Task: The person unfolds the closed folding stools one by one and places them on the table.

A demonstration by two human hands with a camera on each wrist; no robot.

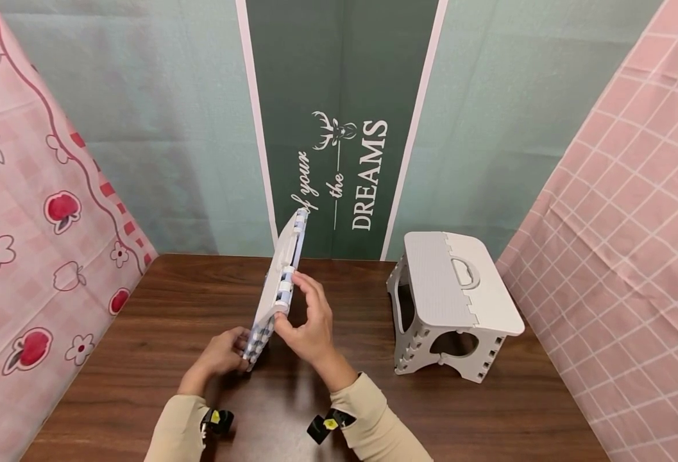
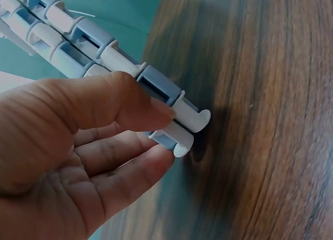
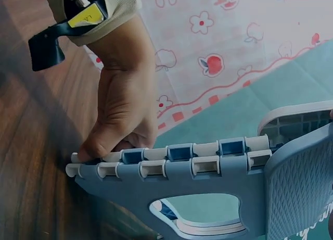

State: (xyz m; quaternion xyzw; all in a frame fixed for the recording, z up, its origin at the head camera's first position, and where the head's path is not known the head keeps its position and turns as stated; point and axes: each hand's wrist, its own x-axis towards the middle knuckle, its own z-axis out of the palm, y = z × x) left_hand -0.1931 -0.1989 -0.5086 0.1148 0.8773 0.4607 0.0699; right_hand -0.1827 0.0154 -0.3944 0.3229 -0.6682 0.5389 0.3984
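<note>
A blue and white folding stool (image 1: 274,276), folded nearly flat, stands tilted on edge between the two hands. My left hand (image 1: 221,351) pinches its lower end; in the left wrist view the thumb (image 2: 125,102) lies over the hinged leg edges, the other fingers beneath. Higher up, my right hand (image 1: 312,324) grips the near edge with the thumb on one side and fingers on the other. The right wrist view shows the blue leg panel (image 3: 223,182) with its oval opening, and a textured top panel (image 3: 304,182) angled slightly away from it.
A second folding stool (image 1: 489,263), white and grey, stands unfolded on the right of the brown wooden table (image 1: 339,410). A pink fruit-print cloth (image 1: 27,269) hangs left, a pink grid cloth (image 1: 621,256) right, and a green lettered cloth (image 1: 339,83) behind.
</note>
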